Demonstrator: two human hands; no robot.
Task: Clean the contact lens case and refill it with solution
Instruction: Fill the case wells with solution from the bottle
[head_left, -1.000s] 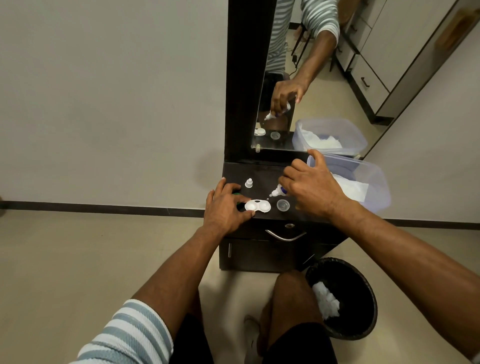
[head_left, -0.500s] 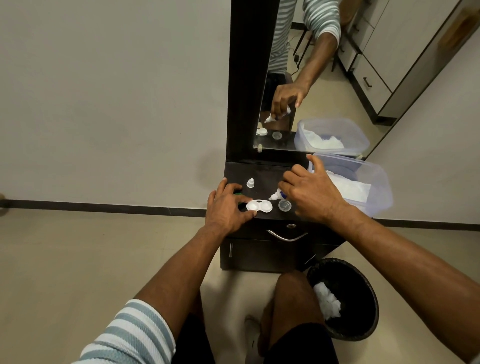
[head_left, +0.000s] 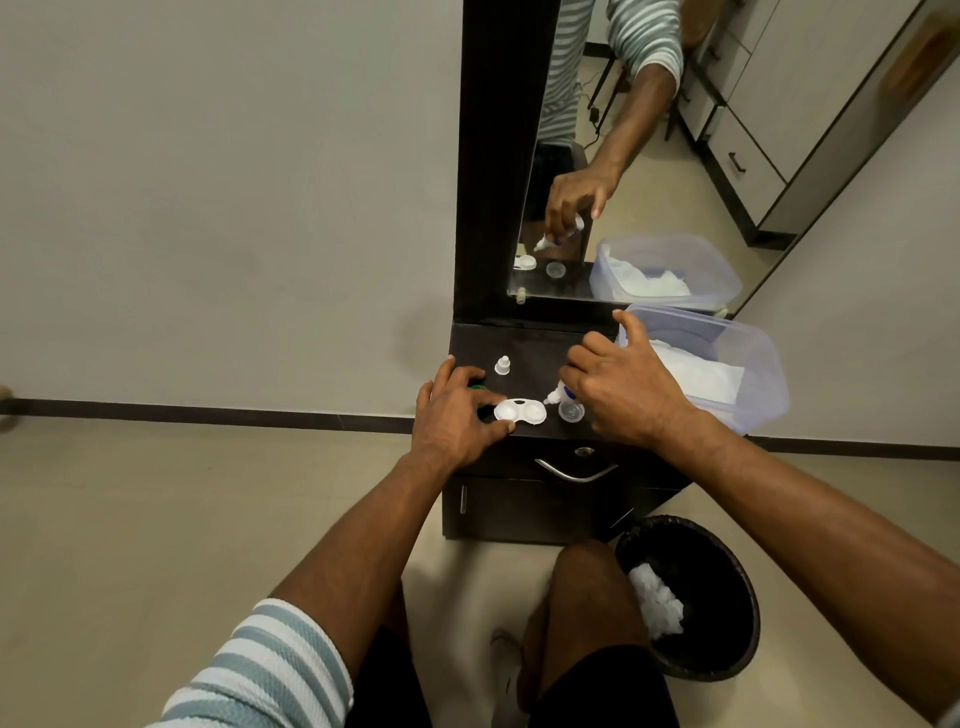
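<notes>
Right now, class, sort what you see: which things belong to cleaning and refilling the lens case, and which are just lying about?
In the job:
- lens case, steadied by the left hand
- solution bottle, tipped toward the case by the right hand
- small bottle cap
- clear case lid
- green lid, partly hidden

Lying about:
- plastic tub of tissues
- waste bin
- mirror

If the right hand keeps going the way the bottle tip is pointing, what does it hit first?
The right hand holds the solution bottle with its nozzle aimed left and down. Going straight on, the tip would probably meet the right well of the contact lens case first, though depth is unclear.
</notes>
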